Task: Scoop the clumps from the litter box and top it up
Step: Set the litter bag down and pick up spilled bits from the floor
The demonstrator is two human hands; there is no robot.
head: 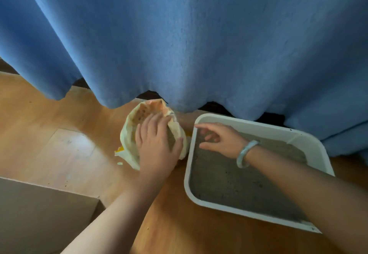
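The litter box [258, 127] is being carried by the floor [59, 134] at the right, with litter [229, 184] being held in it. The bag [127, 140] is being kept just left of its far left corner. Both are being overhung from behind by the curtain [179, 34]. A cardboard box [39, 214] is being kept at the near left.

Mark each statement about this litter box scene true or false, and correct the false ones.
1. The litter box holds grey litter. True.
2. The bracelet is worn on the left arm. False: it sits on the wrist of the right hand.
3. The left hand rests on the bag beside the litter box. True.
4. The right hand holds a scoop. False: no scoop shows, and the right hand hovers over the litter holding nothing visible.
5. The curtain behind the litter box is red. False: it is blue.
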